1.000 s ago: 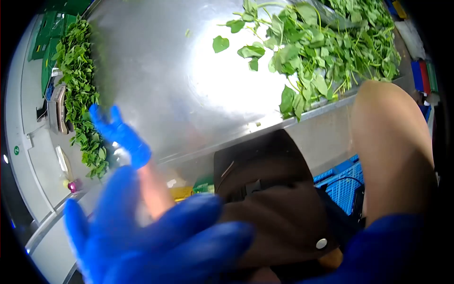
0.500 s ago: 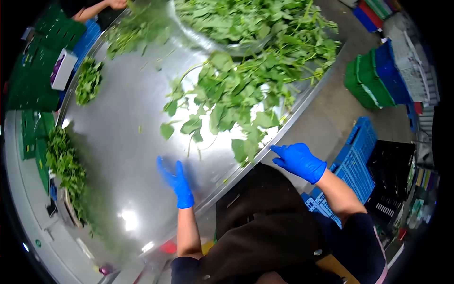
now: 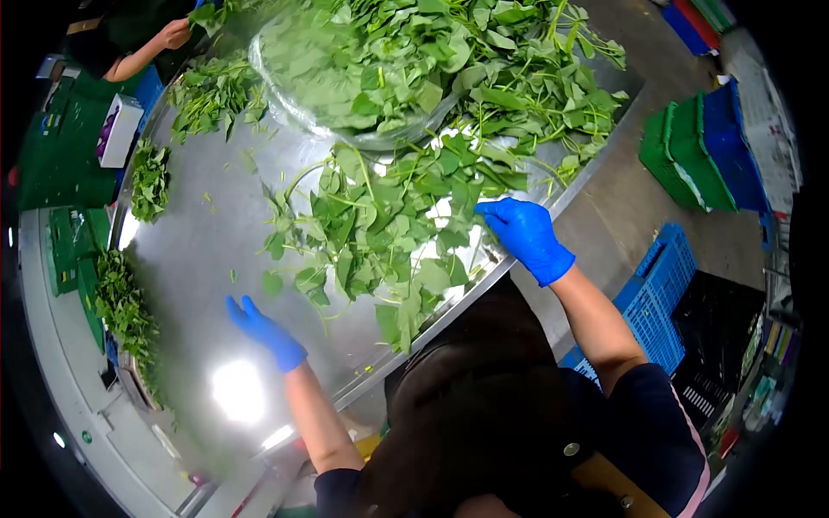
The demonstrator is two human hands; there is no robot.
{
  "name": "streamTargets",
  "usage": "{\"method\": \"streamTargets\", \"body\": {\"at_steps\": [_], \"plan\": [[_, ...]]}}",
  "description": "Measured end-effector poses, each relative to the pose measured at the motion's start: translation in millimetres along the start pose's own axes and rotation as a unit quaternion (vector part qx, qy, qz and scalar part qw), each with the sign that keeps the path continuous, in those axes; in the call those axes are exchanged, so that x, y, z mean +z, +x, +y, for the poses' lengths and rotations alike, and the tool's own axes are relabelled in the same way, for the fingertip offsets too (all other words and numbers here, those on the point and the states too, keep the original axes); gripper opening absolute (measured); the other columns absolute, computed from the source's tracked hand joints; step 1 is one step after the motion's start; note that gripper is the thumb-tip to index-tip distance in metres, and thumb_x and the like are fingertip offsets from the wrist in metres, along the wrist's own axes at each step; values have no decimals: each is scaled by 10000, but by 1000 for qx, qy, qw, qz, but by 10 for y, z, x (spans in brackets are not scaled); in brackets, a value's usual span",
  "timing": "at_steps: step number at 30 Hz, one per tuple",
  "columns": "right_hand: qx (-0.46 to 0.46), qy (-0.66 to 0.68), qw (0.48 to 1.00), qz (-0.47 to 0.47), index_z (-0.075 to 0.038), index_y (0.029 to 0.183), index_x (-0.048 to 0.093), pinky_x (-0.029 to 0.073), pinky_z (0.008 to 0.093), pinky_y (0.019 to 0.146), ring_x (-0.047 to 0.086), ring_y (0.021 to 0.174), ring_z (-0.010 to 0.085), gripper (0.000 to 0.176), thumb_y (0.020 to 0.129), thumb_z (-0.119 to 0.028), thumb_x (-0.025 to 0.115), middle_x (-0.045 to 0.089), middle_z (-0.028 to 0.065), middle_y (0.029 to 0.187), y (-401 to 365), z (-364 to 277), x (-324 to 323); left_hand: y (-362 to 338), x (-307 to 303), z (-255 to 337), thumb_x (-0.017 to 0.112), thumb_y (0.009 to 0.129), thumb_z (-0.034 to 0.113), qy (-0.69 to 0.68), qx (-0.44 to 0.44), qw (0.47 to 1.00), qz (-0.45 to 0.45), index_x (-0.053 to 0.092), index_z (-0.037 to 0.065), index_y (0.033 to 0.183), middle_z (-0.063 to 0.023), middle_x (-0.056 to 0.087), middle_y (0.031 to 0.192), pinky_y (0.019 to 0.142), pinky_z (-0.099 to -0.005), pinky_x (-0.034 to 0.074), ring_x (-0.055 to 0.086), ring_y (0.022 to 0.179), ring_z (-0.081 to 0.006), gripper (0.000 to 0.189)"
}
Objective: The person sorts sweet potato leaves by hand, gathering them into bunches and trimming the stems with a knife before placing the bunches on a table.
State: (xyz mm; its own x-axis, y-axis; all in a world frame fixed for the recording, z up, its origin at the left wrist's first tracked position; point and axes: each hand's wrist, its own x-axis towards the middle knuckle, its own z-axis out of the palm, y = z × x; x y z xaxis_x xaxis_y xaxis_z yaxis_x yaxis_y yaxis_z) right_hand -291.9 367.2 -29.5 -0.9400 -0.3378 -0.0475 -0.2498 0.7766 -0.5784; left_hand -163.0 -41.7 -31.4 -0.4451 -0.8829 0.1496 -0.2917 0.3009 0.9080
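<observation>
Leafy green stems (image 3: 371, 216) lie loosely over the middle of a metal table (image 3: 203, 259). My left hand (image 3: 266, 333), in a blue glove, is over the table to the lower left of these stems, fingers apart and nothing in it. At the right side of the stems is my right hand (image 3: 527, 237), also gloved in blue, its fingers pressed together at the edge of the greens. What its fingertips hold, if anything, is hidden. Beyond the stems a clear plastic bag (image 3: 285, 108) full of leaves rests on the table.
A co-worker's hand (image 3: 175, 34) holds greens at the upper left. Small bunches (image 3: 150, 181) lie along the table's left edge, with more greens (image 3: 125, 302) below. On the right stand green crates (image 3: 676, 155), a blue crate (image 3: 652, 302) and a black crate (image 3: 712, 332).
My left hand has moved left over the table. My right hand has moved up to the stems, and its fingers have closed. The loose stems appear lower and further left in view.
</observation>
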Motion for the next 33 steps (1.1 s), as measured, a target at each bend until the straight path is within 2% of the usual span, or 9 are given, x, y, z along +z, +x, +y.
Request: {"method": "streamTargets", "body": {"at_steps": [3, 8, 12, 15, 20, 22, 26, 28, 33], "plan": [[11, 42, 999, -2, -148, 981, 683, 495, 369, 641, 620, 721, 285, 203, 807, -205, 596, 645, 110, 850, 235, 331, -209, -277, 1, 33, 548, 894, 179, 104, 39, 994, -11, 364, -2, 1341, -122, 402, 1367, 1055, -354, 260, 377, 1244, -222, 516], [-97, 56, 994, 13, -141, 1009, 659, 497, 372, 589, 613, 675, 284, 229, 784, -177, 635, 641, 95, 822, 487, 962, -206, -1173, 813, 812, 626, 807, 91, 146, 162, 954, -206, 349, 40, 1372, -127, 373, 1394, 1086, -390, 196, 319, 1297, -254, 631], [-100, 55, 993, -38, -153, 1121, 594, 505, 377, 593, 622, 699, 291, 355, 769, -173, 634, 638, 104, 893, 688, 1065, -194, -1589, 1415, 1313, 719, 717, 256, 382, 281, 788, -393, 454, 181, 1334, -179, 243, 1448, 1084, -493, 159, 144, 1347, -408, 676], [-98, 71, 993, -6, -163, 1249, 495, 508, 386, 612, 622, 721, 309, 497, 772, -165, 633, 629, 118, 978, 800, 1033, -315, -1515, 1646, 1217, 727, 692, 252, 428, 269, 787, -354, 512, 199, 1282, -176, 238, 1449, 1077, -521, 156, 117, 1337, -446, 630], [-33, 109, 993, -3, -129, 1218, 537, 511, 301, 679, 642, 763, 219, 417, 811, -138, 625, 641, 110, 1011, 778, 816, -772, -901, 1460, 378, 482, 714, -124, 95, 172, 924, -328, 584, 22, 1086, -160, 533, 1219, 981, -363, 368, 489, 1155, -301, 412], [-51, 146, 987, 32, -115, 1179, 576, 510, 293, 680, 649, 784, 193, 350, 831, -128, 609, 649, 101, 1011, 613, 671, -779, -743, 1450, 471, 424, 719, -152, -88, 93, 964, -235, 596, -14, 1042, -121, 607, 1074, 940, -343, 408, 556, 1014, -223, 391], [-42, 246, 967, -41, -131, 1042, 645, 507, 312, 606, 638, 665, 256, 224, 822, -160, 610, 662, 96, 849, 268, 260, -536, -413, 1117, 627, 481, 768, -123, -81, -17, 985, -154, 581, -7, 1030, -130, 607, 1063, 888, -330, 459, 576, 963, -202, 303], [-161, 195, 968, -8, -140, 1048, 645, 513, 328, 604, 642, 684, 258, 246, 804, -162, 614, 661, 92, 871, 191, 37, -310, -322, 921, 611, 490, 772, -103, -208, -16, 964, -163, 576, -5, 1037, -146, 608, 1069, 886, -355, 478, 590, 962, -226, 295], [-281, 72, 957, -7, -208, 1327, 421, 407, 419, 926, 431, 1184, 322, 644, 733, -189, 668, 412, 134, 1336, 583, -330, 77, -385, 656, 640, 522, 737, -57, -132, 41, 959, -246, 559, 10, 1112, -108, 574, 1121, 954, -337, 408, 534, 1056, -214, 383]]}}
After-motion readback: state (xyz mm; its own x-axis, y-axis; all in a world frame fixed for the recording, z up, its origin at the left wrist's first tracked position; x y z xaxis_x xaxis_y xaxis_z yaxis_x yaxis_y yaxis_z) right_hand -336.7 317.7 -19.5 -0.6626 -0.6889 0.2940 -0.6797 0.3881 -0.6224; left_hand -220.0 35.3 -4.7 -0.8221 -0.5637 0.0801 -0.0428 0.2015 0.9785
